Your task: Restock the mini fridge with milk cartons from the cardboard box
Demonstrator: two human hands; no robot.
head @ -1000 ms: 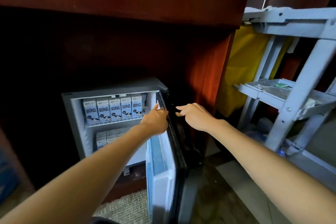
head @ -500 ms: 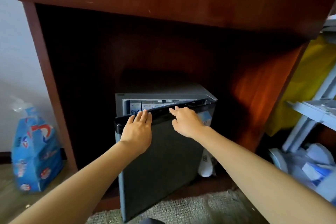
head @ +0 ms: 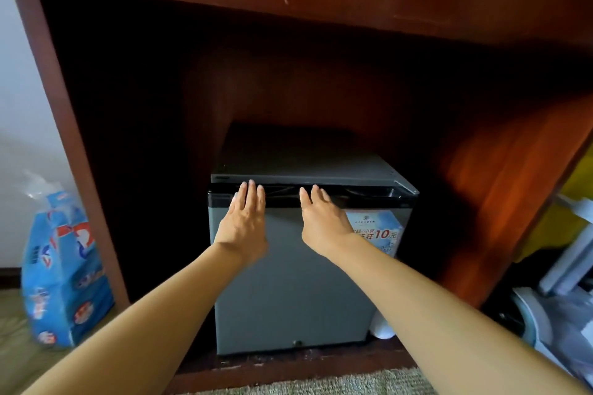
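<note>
The grey mini fridge [head: 288,292] stands in a dark wooden alcove, its door closed against the cabinet. A blue-and-white sticker [head: 380,231] marks the door's upper right. My left hand [head: 244,224] lies flat on the door with straight fingers reaching the black top strip [head: 362,196]. My right hand [head: 322,221] lies flat beside it, fingers also straight on the strip. The milk cartons are hidden behind the door. No cardboard box is in view.
A blue plastic pack [head: 64,269] stands on the floor at the left, outside the wooden side panel [head: 64,125]. A pale cart frame [head: 574,253] and plastic bags sit at the right. A woven mat [head: 321,383] lies before the fridge.
The fridge door swung from wide open to closed under both hands. The cartons inside went out of sight. My view turned left to face the fridge front.
</note>
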